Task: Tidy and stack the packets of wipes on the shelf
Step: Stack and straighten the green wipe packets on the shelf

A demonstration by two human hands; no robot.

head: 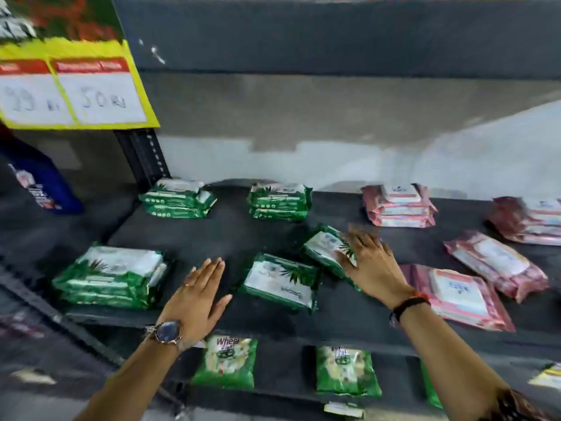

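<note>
On the dark shelf (212,235) lie green and pink packets of wipes. My right hand (373,262) rests with spread fingers on a tilted green packet (326,246) at the middle; whether it grips the packet is unclear. My left hand (197,294), wearing a watch, hovers open and flat over bare shelf, just left of a single green packet (282,281). Green stacks stand at the front left (110,276), back left (179,198) and back middle (279,201). A pink stack (399,206) stands at the back right. Loose pink packets (461,296) (498,265) lie at the right.
A yellow price sign (69,86) hangs at the upper left beside a slotted upright post (142,156). A blue bottle (39,183) stands in the bay to the left. Green "Wheel" sachets (226,366) (346,370) lie on the shelf below. More pink packets (531,220) sit at the far right.
</note>
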